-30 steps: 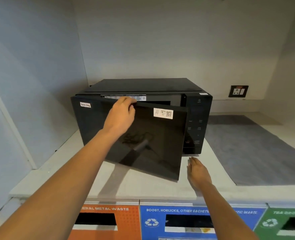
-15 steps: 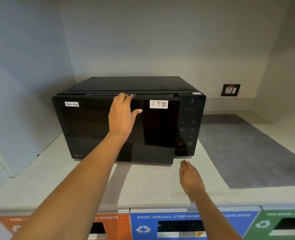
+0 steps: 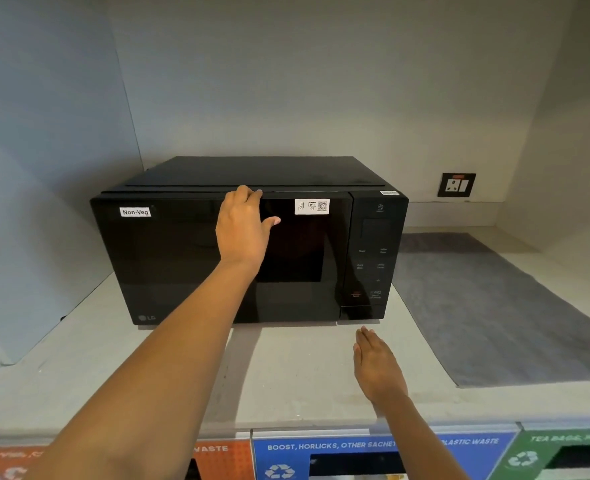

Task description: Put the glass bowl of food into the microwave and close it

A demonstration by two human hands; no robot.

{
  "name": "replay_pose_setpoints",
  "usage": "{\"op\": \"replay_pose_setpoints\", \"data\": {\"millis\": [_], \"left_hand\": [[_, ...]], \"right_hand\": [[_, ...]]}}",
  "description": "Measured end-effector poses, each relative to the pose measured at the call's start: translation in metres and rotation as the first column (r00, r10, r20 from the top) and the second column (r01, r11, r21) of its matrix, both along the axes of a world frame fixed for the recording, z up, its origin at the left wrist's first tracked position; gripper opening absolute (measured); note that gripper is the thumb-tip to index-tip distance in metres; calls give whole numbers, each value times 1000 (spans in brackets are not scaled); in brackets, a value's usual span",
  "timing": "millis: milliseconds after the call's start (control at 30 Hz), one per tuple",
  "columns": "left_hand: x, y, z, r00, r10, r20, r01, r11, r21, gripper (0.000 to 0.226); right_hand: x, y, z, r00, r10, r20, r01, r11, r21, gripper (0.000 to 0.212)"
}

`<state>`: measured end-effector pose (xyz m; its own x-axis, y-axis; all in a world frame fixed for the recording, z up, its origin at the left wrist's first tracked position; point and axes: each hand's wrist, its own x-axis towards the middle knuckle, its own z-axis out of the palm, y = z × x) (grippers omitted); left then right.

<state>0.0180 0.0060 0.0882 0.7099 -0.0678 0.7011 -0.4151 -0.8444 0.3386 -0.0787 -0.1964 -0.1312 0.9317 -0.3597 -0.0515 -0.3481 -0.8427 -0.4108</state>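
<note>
Microwave [image 3: 189, 258], black, on the pale counter [image 3: 79, 368], door flush with the control panel [image 3: 371, 258]. Your left hand [image 3: 243, 230] lies flat on the door glass, fingers [image 3: 248, 195] hooked over its top edge, gripping nothing else. Your right hand [image 3: 376, 365] hovers flat and empty above the counter, near the panel. You cannot see the glass bowl through the dark door.

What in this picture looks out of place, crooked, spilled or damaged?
Nothing stands out. The microwave sits square on the counter, its door looks flush, and no spill shows. The left hand lies on the door.
</note>
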Motion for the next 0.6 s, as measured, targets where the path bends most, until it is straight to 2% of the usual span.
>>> {"op": "replay_pose_setpoints", "data": {"millis": [233,367,500,567,600], "left_hand": [[-1,5,-10,999,-27,25,25,997,70,55],[-10,13,-22,999,-10,34,1,972,237,55],[-16,17,-25,1000,-15,9,12,964,267,57],[-20,20,-28,1000,3,-6,-1,956,295,57],[-21,21,-30,1000,4,2,-4,949,315,57]], "right_hand": [[-3,1,2,1000,0,18,-1,1000,25,56],[-13,3,4,999,1,37,-1,1000,13,55],[-21,5,9,999,37,-4,-37,999,17,59],[-31,11,9,998,58,-12,-58,998,-4,76],[-36,13,8,997,75,-21,-75,997,-26,96]]}}
